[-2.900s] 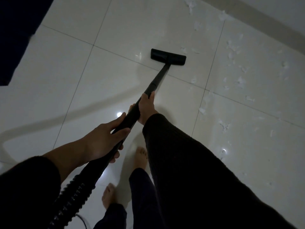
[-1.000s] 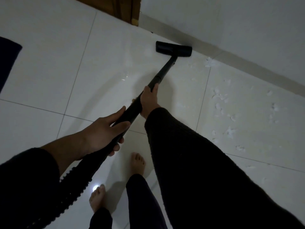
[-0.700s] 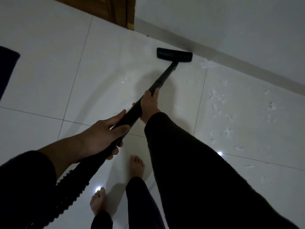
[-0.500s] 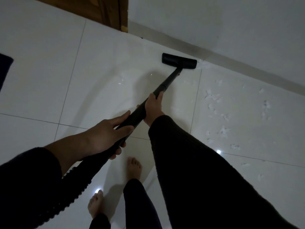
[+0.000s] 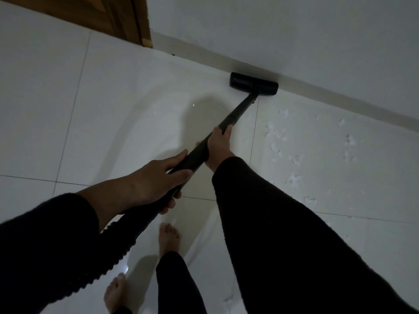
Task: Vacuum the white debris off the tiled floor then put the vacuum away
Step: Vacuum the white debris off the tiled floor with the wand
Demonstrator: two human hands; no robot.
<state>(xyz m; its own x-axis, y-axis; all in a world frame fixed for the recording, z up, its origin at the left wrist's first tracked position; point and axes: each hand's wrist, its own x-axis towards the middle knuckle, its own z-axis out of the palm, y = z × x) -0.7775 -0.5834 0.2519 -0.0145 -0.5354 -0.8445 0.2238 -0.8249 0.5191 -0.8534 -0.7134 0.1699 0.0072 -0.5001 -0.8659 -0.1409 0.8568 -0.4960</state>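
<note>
One black vacuum wand (image 5: 235, 114) runs from the lower left up to one flat floor head (image 5: 254, 83); the head sits on the tiled floor (image 5: 113, 105) with its far edge against the baseboard (image 5: 340, 103), well to the right of the wooden door frame (image 5: 140, 21); one ribbed hose (image 5: 118, 245) trails back from the wand's near end. Two hands hold the wand; the left hand (image 5: 158, 180) wraps it near the hose end, thumb laid along the top and fingers curled underneath; the right hand (image 5: 218, 147) grips it farther toward the floor head, fingers closed round the tube, arm stretched forward in a dark sleeve (image 5: 283, 234). White debris (image 5: 275, 134) lies scattered to the right of the floor head, roughly a dozen or more small scraps; the exact count cannot be told in the dim light. Two bare feet (image 5: 169, 239) stand below the wand.
</note>
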